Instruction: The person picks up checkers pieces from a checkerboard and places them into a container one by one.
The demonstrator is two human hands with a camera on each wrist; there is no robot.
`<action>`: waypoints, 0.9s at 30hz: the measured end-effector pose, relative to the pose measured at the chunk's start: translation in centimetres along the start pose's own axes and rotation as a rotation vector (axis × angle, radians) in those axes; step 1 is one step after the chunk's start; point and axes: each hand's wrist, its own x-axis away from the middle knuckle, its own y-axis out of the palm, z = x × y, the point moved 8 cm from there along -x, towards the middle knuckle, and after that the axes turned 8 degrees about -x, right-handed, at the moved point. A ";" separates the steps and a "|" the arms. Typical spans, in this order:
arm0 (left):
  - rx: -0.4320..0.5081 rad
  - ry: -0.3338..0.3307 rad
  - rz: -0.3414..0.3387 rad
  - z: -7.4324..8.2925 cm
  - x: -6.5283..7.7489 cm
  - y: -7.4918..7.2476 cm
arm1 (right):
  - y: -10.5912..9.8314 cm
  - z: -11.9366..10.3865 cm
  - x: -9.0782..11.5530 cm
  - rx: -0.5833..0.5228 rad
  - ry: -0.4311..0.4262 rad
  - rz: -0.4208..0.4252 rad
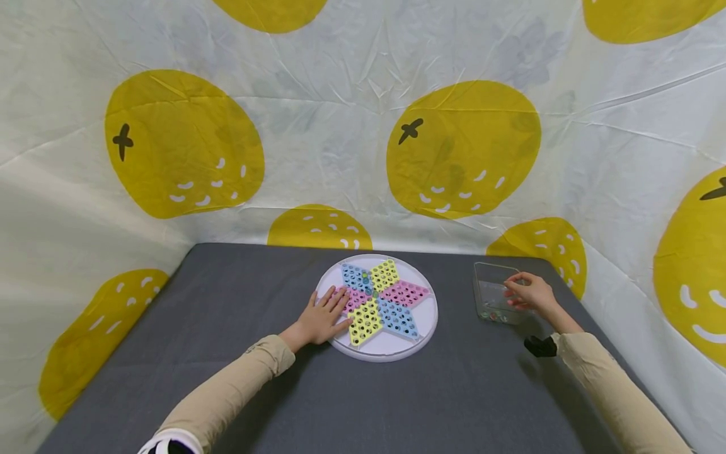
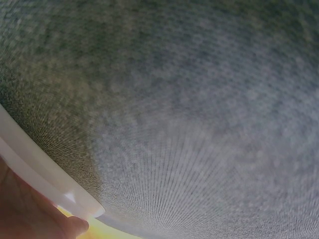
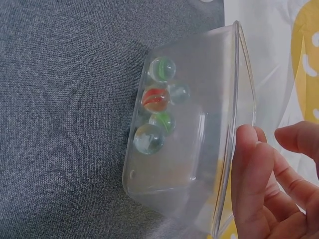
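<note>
A round white Chinese checkers board (image 1: 340,347) has a star of blue, yellow and pink holed sections, with a few glass marbles (image 1: 368,291) around its middle. My left hand (image 1: 324,317) rests on the board's left side, fingers spread over the pink section and the rim; the left wrist view shows part of that hand (image 2: 35,211) at the white rim. To the right stands a clear plastic box (image 1: 488,290) with several glass marbles (image 3: 156,98) in its bottom. Over its right side, my right hand (image 1: 532,292) has loosely bent fingers (image 3: 254,184) close to the box rim, no marble showing between them.
A dark grey cloth (image 1: 227,302) covers the table. Behind and at both sides hangs a white curtain (image 1: 340,145) printed with big yellow fruit. A black band (image 1: 540,346) sits by the right cuff.
</note>
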 end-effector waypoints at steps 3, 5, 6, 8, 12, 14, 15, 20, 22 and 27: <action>0.014 0.006 0.020 0.0 0.0 -0.1 | 0.1 0.0 0.1 -0.001 0.000 -0.003; 0.024 0.012 0.030 0.1 0.1 -0.2 | 0.2 -0.1 0.1 -0.003 0.001 -0.008; 0.024 0.015 0.033 0.1 0.1 -0.2 | 0.3 -0.2 0.2 -0.003 0.002 -0.010; 0.017 0.015 0.033 0.1 0.1 -0.2 | 0.5 -0.5 0.3 -0.001 -0.004 -0.019; 0.006 0.007 0.020 0.0 0.1 0.0 | 1.0 -1.1 0.6 -0.004 -0.014 -0.036; 0.011 0.004 0.018 0.0 0.1 -0.1 | 1.4 -1.4 0.8 -0.006 -0.017 -0.046; 0.016 0.004 0.020 0.1 0.1 -0.1 | 1.5 -1.5 0.9 -0.008 -0.016 -0.052; 0.007 0.000 0.014 0.1 0.1 0.0 | 2.3 -2.0 1.1 -0.012 -0.018 -0.083; -0.005 -0.001 0.007 0.0 0.0 0.1 | 2.6 -2.3 1.2 -0.009 -0.023 -0.092; 0.009 0.011 0.025 0.2 0.1 -0.4 | 3.4 -3.1 1.5 -0.003 -0.041 -0.110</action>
